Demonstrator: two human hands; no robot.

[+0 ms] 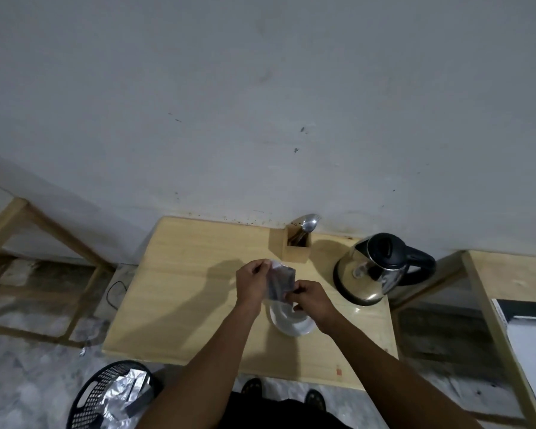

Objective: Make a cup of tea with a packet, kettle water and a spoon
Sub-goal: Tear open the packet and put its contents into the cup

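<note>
A silvery tea packet (pixel 279 281) is held above a white cup (pixel 292 320) on the wooden table (pixel 183 289). My left hand (pixel 252 281) pinches the packet's upper left corner; my right hand (pixel 310 295) grips its lower right edge, just over the cup's rim. Both hands hide part of the packet and the cup. A steel kettle (pixel 376 270) with a black lid and handle stands on its base to the right. Spoons (pixel 308 226) stick up from a wooden holder (pixel 293 247) at the table's back edge.
A black mesh bin (pixel 106 394) with foil wrappers sits on the floor at front left. Wooden frames stand left (pixel 28 243) and right (pixel 483 289) of the table. A wall runs right behind the table. A black cable (pixel 115 294) lies on the floor.
</note>
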